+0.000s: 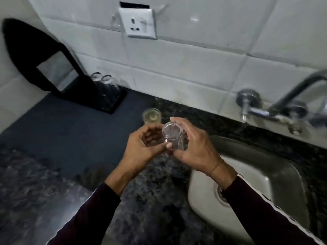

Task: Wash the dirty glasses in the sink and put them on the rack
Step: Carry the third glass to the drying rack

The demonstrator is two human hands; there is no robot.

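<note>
A clear glass (172, 137) is held upright between both hands above the speckled counter (155, 200), just left of the sink (247, 174). The right hand (194, 147) is wrapped round its right side, with the fingers curled over the far wall and the thumb low on the near wall. The left hand (143, 144) is cupped at its left side, and its thumb tip is pressed against the lower wall. Both hands are thus closed on the one glass, neither spread open. The glass looks empty and free of residue, though blur forbids certainty, so it is judged to be either just rinsed or being passed from one hand to the other on its way leftward.

A second glass (151, 116) is left standing on the counter just behind the hands, apart from them, with a yellowish film inside; it is presumably kept close to the sink because it is yet to be washed. Two more glasses (104, 82) are seen turned mouth down on the black rack (113, 101), which is set against the tiled wall at the back left, on a dark mat (62, 131), well apart from the hands. That placement is taken to let water drain away from the basin side.

The tap (283, 110) is mounted on the wall at the right; no stream can be made out beneath it.
</note>
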